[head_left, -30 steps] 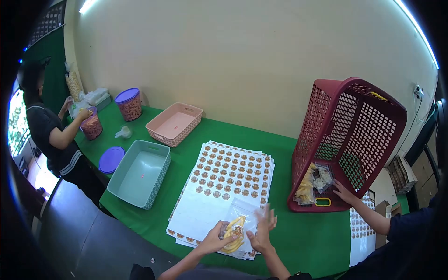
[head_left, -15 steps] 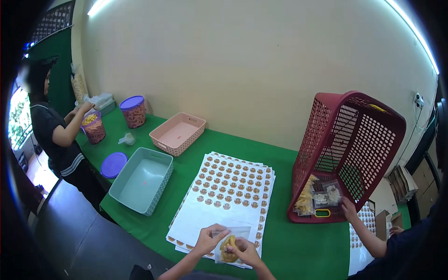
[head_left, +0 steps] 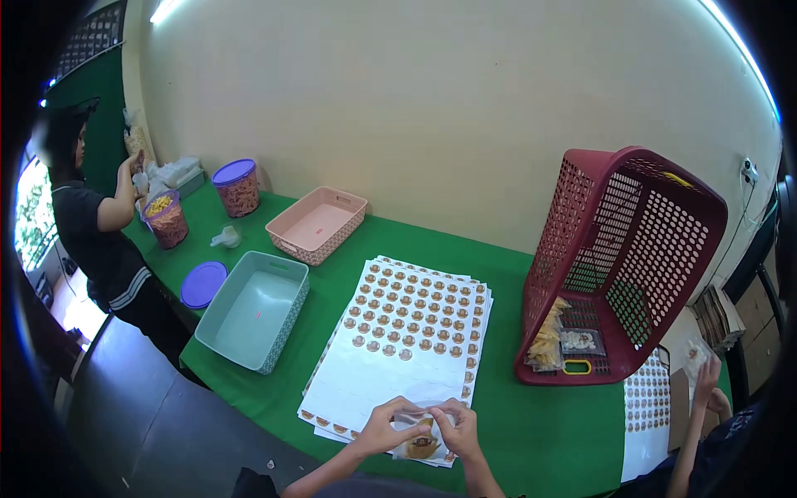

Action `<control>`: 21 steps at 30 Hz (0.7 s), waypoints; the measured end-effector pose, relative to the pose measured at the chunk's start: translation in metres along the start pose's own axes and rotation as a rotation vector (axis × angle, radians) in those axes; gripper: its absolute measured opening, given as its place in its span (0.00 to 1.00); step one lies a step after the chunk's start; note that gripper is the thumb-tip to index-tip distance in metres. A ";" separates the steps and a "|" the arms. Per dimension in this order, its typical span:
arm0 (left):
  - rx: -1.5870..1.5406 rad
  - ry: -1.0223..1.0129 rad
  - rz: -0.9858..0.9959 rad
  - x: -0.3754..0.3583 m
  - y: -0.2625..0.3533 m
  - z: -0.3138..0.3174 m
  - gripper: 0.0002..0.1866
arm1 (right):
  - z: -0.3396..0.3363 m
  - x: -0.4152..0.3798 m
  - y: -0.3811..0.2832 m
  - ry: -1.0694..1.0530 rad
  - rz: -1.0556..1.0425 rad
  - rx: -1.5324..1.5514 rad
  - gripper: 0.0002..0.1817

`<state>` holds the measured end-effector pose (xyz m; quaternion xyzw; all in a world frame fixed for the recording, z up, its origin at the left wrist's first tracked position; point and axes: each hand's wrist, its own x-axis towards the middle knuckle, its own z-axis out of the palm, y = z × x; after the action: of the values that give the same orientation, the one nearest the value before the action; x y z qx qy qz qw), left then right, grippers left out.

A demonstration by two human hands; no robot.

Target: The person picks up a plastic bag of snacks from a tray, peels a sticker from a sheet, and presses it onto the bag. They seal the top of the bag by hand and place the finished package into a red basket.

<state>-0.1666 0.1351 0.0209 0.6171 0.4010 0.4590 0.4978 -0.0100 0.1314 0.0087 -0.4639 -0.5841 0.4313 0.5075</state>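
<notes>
My left hand (head_left: 383, 425) and my right hand (head_left: 455, 426) both pinch the top edge of a small clear snack bag (head_left: 420, 441) with a round brown label and yellow chips inside. The bag rests over the near edge of a stack of white sticker sheets (head_left: 404, 338) covered with round brown stickers, lying on the green table (head_left: 515, 432).
A tilted red basket (head_left: 631, 249) holding snack packs stands at right. A teal tray (head_left: 251, 309), a pink tray (head_left: 317, 224), a purple lid (head_left: 202, 284) and snack jars (head_left: 235, 187) are at left. One person stands far left; another person's hand (head_left: 706, 378) is at right, by more sticker sheets (head_left: 647, 415).
The bag has shifted slightly nearer me and my hands moved from its middle to its top edge. The person at right pulled their hand out of the red basket, holding a small pack.
</notes>
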 end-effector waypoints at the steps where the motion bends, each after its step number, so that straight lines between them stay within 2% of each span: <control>1: -0.021 0.017 -0.068 -0.001 -0.006 0.001 0.09 | 0.000 -0.001 0.002 -0.013 -0.008 -0.033 0.07; 3: -0.125 0.058 -0.232 -0.002 -0.009 0.002 0.08 | 0.001 -0.002 0.001 -0.028 -0.015 -0.068 0.07; 4: -0.124 0.057 -0.233 -0.001 -0.011 0.002 0.08 | 0.004 -0.002 -0.004 -0.017 -0.048 -0.061 0.06; 6: 0.029 0.126 -0.099 0.000 -0.021 0.004 0.08 | 0.006 -0.002 -0.008 -0.004 -0.076 -0.052 0.05; 8: 0.027 0.091 -0.128 -0.002 -0.026 0.003 0.08 | 0.005 0.002 -0.009 0.024 -0.112 -0.207 0.05; 10: 0.025 0.058 -0.138 0.004 -0.023 0.000 0.08 | 0.005 0.007 0.003 0.079 -0.116 -0.217 0.05; 12: 0.035 0.054 -0.016 0.007 -0.014 -0.003 0.09 | 0.004 0.009 0.015 0.135 -0.112 -0.225 0.05; 14: 0.062 0.039 0.010 0.010 -0.014 -0.007 0.09 | 0.001 0.010 0.022 0.135 -0.044 -0.186 0.04; 16: 0.130 0.121 -0.017 0.011 -0.018 -0.011 0.09 | 0.003 0.009 0.020 0.119 -0.034 -0.133 0.05; 17: 0.050 0.208 -0.036 0.013 -0.024 -0.011 0.08 | 0.004 0.009 0.017 0.089 -0.079 -0.079 0.05; 18: 0.049 0.207 -0.037 0.014 -0.030 -0.012 0.08 | 0.004 0.008 0.012 0.060 -0.120 -0.026 0.05; 20: -0.009 0.279 -0.014 0.013 -0.039 -0.018 0.06 | 0.000 0.007 0.004 0.025 -0.144 -0.065 0.06; 21: 0.061 0.272 0.017 0.013 -0.038 -0.019 0.07 | -0.003 0.006 0.007 0.078 -0.117 -0.161 0.05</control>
<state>-0.1827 0.1589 -0.0125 0.5672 0.4733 0.5303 0.4159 -0.0065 0.1391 0.0039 -0.4848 -0.6229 0.3342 0.5151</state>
